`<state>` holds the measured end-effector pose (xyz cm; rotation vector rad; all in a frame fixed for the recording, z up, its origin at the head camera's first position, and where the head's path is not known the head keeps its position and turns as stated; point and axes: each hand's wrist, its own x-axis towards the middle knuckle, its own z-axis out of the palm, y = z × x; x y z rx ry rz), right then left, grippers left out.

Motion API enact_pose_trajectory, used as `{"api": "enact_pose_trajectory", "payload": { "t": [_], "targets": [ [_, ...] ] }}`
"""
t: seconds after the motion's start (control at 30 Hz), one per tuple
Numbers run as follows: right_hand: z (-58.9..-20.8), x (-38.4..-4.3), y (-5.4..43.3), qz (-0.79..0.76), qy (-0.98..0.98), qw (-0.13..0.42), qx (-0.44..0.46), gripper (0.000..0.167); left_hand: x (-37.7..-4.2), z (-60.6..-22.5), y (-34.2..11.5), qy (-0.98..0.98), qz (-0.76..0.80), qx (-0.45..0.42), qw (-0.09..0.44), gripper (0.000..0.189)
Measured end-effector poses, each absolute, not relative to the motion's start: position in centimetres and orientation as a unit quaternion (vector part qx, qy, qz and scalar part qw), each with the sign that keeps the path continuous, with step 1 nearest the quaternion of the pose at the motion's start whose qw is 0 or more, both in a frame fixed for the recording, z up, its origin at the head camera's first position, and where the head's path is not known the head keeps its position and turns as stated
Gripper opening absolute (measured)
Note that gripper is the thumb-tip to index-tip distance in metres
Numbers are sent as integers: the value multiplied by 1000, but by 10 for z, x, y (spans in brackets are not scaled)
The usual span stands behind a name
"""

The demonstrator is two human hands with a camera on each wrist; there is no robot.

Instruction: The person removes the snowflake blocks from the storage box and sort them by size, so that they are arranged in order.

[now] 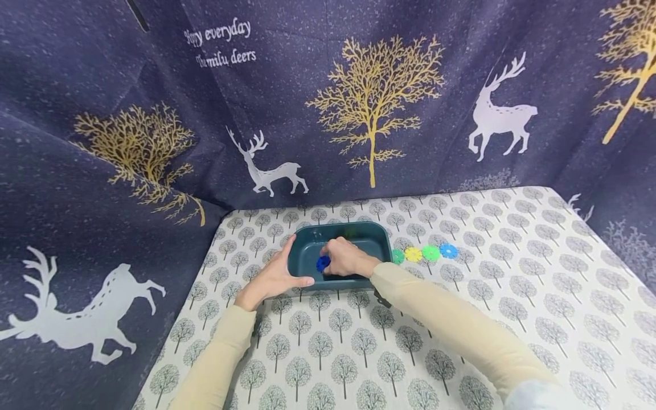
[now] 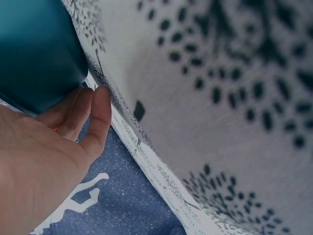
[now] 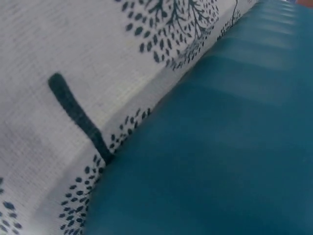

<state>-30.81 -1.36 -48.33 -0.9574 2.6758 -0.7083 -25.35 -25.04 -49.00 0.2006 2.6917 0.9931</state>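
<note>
From here, the left hand [image 1: 273, 277] grips the left end of a smooth, rounded teal tub [image 1: 340, 285], thumb over the near rim, likely steadying it; inside, the right hand [image 1: 347, 257] pinches a notched dark-blue disc [image 1: 322, 263]. Rightward, flat petal-edged teal [image 1: 398, 256], yellow [image 1: 413, 254], green [image 1: 431, 253] and blue discs [image 1: 449, 251] line up on tree-printed cloth [image 1: 328, 347].
</note>
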Motion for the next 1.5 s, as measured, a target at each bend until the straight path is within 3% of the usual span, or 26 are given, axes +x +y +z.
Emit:
{"api": "enact_pose_trajectory", "payload": {
  "t": [0.2,0.5,0.77,1.5],
  "targets": [
    [-487,-305,-10,-262,898,86,-342,28,-254,-490,-249,929,341,69,128,135],
    [-483,-297,7,-325,895,72,-298,47,-252,-489,-249,928,343,67,128,133],
    [-484,-292,30,-376,881,24,-286,44,-253,-492,-247,929,340,64,130,135],
    [-459,-257,105,-404,890,-9,-213,46,-253,-491,-247,928,342,63,133,136]
  ]
}}
